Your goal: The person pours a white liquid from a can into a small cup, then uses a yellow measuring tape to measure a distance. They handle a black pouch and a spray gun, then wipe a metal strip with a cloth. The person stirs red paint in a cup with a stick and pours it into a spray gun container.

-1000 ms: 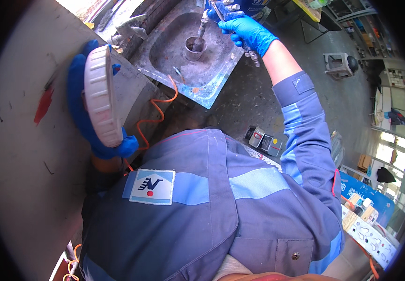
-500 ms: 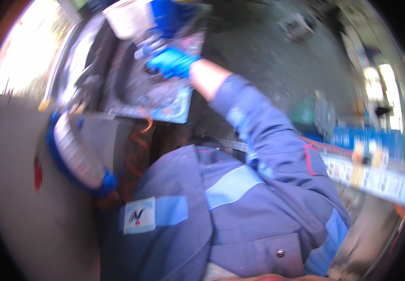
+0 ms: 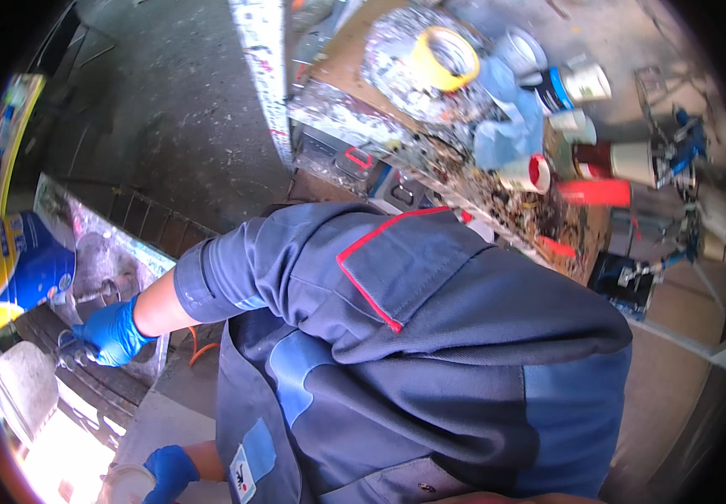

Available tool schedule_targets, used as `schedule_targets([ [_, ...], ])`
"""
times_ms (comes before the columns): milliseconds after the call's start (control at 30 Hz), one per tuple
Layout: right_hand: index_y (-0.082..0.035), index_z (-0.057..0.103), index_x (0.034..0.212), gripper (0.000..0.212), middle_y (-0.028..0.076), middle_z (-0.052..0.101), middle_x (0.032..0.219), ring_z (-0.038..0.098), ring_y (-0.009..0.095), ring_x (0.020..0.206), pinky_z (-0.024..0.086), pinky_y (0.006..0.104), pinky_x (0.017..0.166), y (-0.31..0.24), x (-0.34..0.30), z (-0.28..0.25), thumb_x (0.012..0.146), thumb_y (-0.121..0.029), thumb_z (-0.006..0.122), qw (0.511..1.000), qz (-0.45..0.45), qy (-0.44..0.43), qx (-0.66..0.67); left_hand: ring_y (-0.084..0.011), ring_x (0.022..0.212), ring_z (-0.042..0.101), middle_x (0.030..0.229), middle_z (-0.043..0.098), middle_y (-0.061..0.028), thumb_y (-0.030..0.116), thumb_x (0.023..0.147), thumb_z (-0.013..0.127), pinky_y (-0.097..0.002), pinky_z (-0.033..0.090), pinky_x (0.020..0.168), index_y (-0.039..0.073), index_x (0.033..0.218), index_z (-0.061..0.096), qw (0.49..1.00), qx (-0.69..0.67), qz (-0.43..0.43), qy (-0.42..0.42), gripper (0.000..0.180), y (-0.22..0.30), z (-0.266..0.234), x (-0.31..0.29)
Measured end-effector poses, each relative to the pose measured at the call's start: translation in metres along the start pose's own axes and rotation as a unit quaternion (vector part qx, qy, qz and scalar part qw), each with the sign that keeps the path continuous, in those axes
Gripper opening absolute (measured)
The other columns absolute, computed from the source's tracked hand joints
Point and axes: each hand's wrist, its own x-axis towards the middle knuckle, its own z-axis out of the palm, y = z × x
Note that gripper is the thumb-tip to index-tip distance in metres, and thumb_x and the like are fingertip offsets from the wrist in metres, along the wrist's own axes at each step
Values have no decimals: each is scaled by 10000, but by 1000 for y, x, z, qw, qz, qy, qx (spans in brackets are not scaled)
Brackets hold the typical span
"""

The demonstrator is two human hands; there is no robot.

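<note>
My right hand [image 3: 115, 333], in a blue glove, reaches out to the far left with its fingers closed around a silvery metal tool [image 3: 70, 351] that looks like a spray gun. Lower down, my left hand [image 3: 171, 473], also gloved in blue, grips the side of a whitish round cup [image 3: 128, 485], partly lost in the glare at the rim. Just beyond my right hand stands a grey metal piece [image 3: 111, 291] on a paint-stained surface [image 3: 140, 267]. Beside it is a blue and yellow bucket [image 3: 35, 262].
An orange coiled hose [image 3: 201, 346] hangs near my right forearm. On the right, a paint-spattered bench [image 3: 354, 105] carries a yellow tape roll [image 3: 445, 59], a cup with a red inside [image 3: 529, 174] and several other cups. A white-speckled post [image 3: 264, 76] rises in front.
The view has swung to the right, bringing the bench into sight. My right hand, still on the metal tool, now appears farther left and lower; my left hand sits near the bottom edge.
</note>
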Motion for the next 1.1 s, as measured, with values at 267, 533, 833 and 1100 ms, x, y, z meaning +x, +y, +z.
schedule_targets([
  [267,-87,526,1317,394,147,654,1103,619,271,949,482,340,789,-50,-115,-50,928,-144,499,982,-73,159,79,-385,1297,450,1431,427,-186,535,908,508,-513,422,1064,54,1463,333,992,-96,54,-57,754,50,31,-15],
  [533,-107,400,1442,556,192,620,1208,621,317,1044,483,408,852,-125,-333,-98,920,-237,544,969,-13,243,32,-380,1308,443,1442,420,-185,510,918,519,-504,418,1073,51,1474,320,921,-304,43,-238,748,147,66,-109],
  [833,-46,574,1145,232,53,662,875,637,135,731,524,286,604,-238,-602,-55,985,-213,546,788,196,582,47,-478,1309,418,1443,384,-286,552,930,406,-589,426,1046,8,1480,283,763,-368,-171,-504,783,267,61,-281],
  [1100,-62,641,1224,360,62,683,799,592,95,553,458,208,489,-334,-715,-57,975,-311,565,468,248,845,-73,-478,1338,387,1479,356,-270,596,910,314,-599,427,1026,28,1491,285,554,-353,-345,-670,813,305,76,-346],
])
